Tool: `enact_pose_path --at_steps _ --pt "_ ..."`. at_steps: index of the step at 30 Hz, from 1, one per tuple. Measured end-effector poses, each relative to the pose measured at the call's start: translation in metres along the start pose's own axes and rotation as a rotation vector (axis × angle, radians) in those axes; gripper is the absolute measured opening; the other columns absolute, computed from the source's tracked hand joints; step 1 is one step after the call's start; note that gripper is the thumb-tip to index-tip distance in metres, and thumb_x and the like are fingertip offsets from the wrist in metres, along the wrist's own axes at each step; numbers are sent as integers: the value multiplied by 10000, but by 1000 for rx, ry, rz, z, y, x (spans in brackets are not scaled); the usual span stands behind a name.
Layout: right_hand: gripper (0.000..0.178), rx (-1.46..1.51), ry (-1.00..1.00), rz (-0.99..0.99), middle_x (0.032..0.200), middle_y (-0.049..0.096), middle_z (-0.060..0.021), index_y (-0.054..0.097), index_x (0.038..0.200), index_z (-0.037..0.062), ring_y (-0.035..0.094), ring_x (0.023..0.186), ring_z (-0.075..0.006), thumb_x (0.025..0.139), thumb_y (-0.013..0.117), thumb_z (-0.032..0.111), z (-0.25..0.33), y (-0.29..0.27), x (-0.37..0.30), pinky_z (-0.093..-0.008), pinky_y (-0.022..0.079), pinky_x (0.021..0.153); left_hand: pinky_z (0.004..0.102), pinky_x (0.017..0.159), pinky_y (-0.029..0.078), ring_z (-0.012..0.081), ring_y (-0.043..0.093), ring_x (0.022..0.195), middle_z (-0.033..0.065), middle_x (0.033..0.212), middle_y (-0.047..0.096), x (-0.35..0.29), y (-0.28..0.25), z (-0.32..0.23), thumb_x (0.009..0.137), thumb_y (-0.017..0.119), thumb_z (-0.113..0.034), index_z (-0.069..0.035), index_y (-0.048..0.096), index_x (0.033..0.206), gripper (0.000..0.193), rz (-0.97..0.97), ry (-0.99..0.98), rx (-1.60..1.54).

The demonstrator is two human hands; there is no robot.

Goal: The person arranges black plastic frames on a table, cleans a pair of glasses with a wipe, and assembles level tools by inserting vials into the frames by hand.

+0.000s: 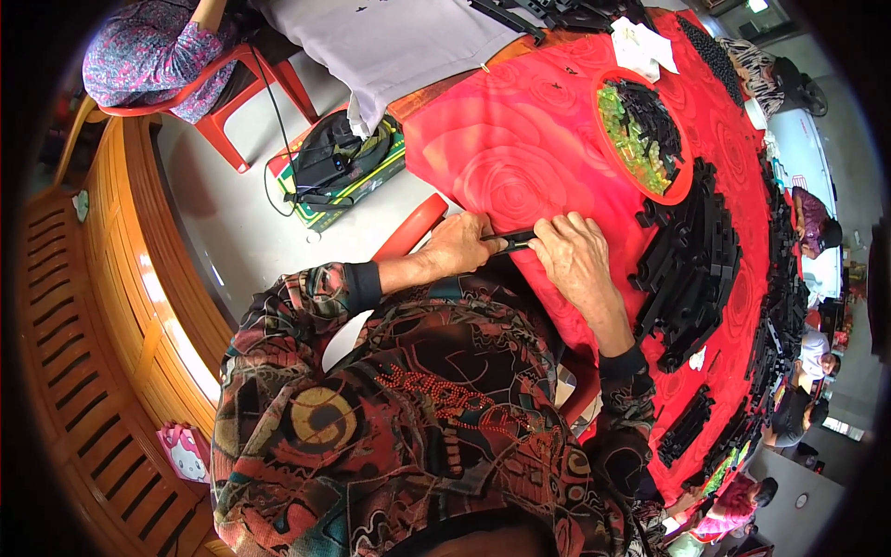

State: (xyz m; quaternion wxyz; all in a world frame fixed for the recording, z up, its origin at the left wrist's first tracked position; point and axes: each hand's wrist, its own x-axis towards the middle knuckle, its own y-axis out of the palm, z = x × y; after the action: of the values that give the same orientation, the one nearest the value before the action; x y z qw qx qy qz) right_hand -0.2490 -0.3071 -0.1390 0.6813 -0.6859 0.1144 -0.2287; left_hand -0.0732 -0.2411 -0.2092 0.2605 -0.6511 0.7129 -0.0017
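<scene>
You hold a black piece [515,240] between your two hands, in front of your body at the near edge of the red surface [506,181]. Your left hand [461,243] has its fingers clamped on the left end, and your right hand [569,252] has its fingers clamped on the right end, the knuckles facing up. The middle of the piece shows between them; you cannot tell from this view whether it touches the surface.

To the right of your right hand lies a big heap [691,274] of black parts, with a smaller pile [685,432] nearer your right sleeve. Just beyond the heap stands a red bowl [685,186] with yellow-green bits [624,139] on its left and black strips [655,121] on its right. White tissue [643,48] lies near the bowl's far side.

Off to your left, on the floor, a black bag [345,153] rests on a green box [373,188]. Beyond it, a person sits on a red chair [218,130]. A wooden bench [121,269] runs along the far left.
</scene>
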Motion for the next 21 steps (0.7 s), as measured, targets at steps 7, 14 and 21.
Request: enact_pose_path --at_steps 7,14,21 --pt "181 -8 25 14 696 543 -75 539 782 60 540 717 -244 732 668 177 -1 4 1 -382 418 619 325 545 480 161 607 503 64 551 600 0 -1 -2 811 636 -296 -16 593 744 291 24 -40 -30" --pt "178 28 45 33 679 547 -82 530 833 65 553 718 -259 749 649 168 -1 8 1 -396 428 614 305 507 480 149 602 487 61 548 596 0 -2 -3 820 634 -288 -12 585 754 289 40 -33 -38" --pt "174 9 45 41 677 557 -93 571 909 64 563 731 -268 755 609 136 1 11 5 -410 432 617 264 419 436 108 552 455 46 562 574 -1 -2 -6 841 636 -245 10 564 803 268 51 -48 -60"
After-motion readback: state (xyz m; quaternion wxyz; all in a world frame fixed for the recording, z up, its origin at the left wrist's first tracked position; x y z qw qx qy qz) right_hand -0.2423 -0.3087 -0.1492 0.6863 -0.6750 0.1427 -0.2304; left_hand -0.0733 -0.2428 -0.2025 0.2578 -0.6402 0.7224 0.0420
